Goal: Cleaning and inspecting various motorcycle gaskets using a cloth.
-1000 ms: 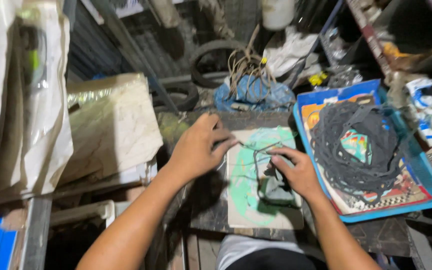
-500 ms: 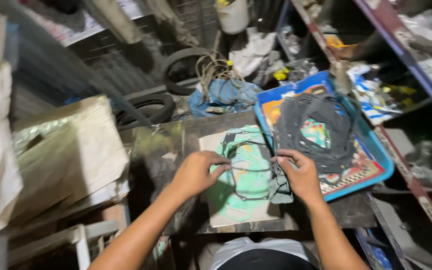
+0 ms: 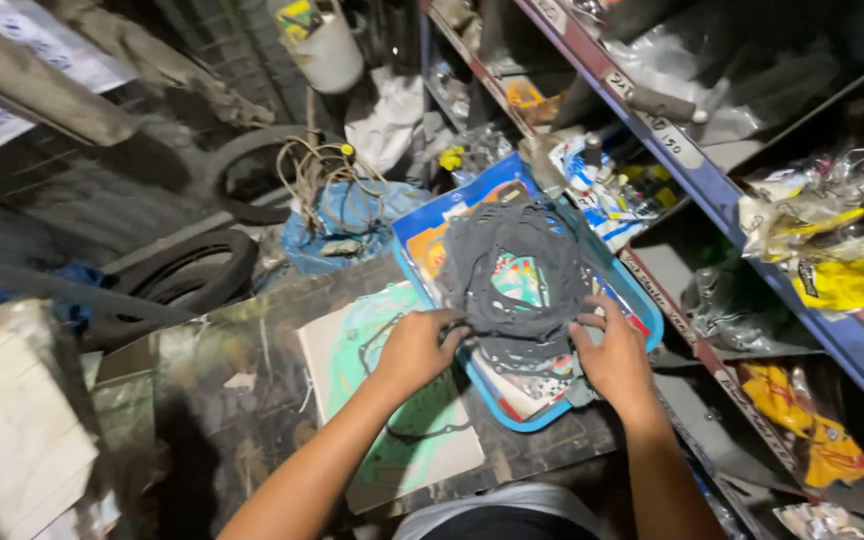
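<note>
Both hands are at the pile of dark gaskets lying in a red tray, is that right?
Not quite: the tray is blue, not red. The head view shows the left hand and the right hand at the pile of dark gaskets lying in it.

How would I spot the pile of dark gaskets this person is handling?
Find the blue shelving on the right; below it sits a blue tray on the worktable. In the tray lies the gasket pile, dark grey rings of thin cut sheet, with the left hand and right hand at its near edge. Unlike the pale green card beside it, it is dark and lacy.
</note>
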